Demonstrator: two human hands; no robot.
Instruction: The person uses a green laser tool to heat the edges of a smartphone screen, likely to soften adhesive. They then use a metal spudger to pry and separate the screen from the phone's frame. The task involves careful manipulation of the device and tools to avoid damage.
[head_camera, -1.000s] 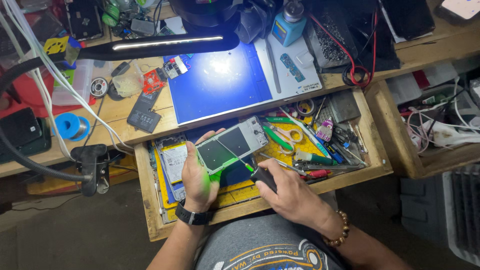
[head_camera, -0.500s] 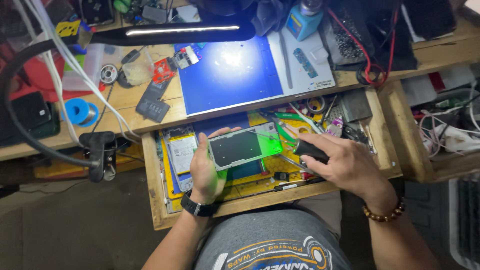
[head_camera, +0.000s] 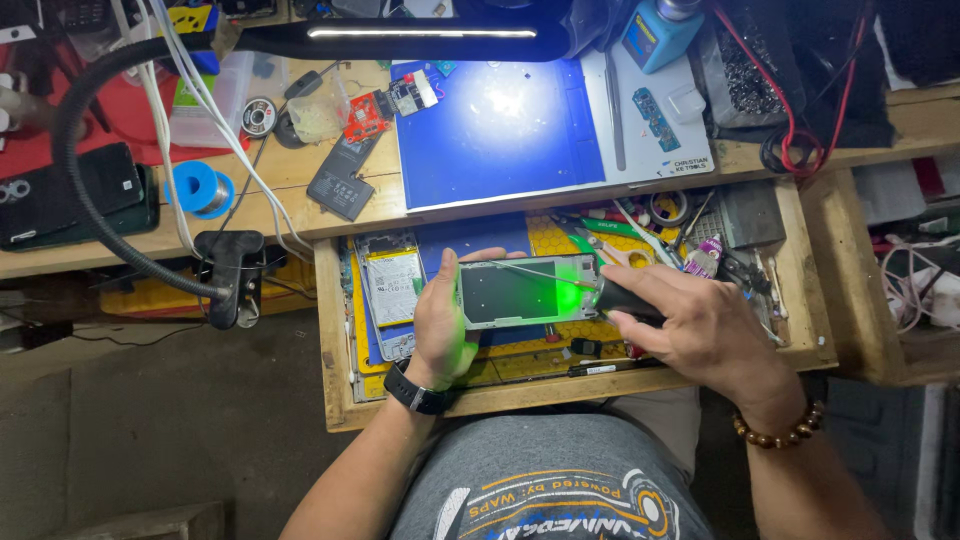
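The wooden tabletop (head_camera: 300, 170) carries a blue work mat (head_camera: 500, 140) lit by a lamp bar (head_camera: 420, 35), and below it the open drawer (head_camera: 335, 330) is crowded with small tools. Compared with half a second ago, the phone panel (head_camera: 525, 293) has levelled out: it was slightly tilted, and now its long axis runs nearly straight left to right over the drawer, one short end in the left hand (head_camera: 440, 320), the other pointing at the right hand (head_camera: 700, 325). The left hand (a black watch on its wrist) grips the panel's left end, thumb across its face. The right hand is clenched around a dark tool (head_camera: 625, 300), whose tip meets the panel's right end, where a green glow (head_camera: 570, 290) spreads
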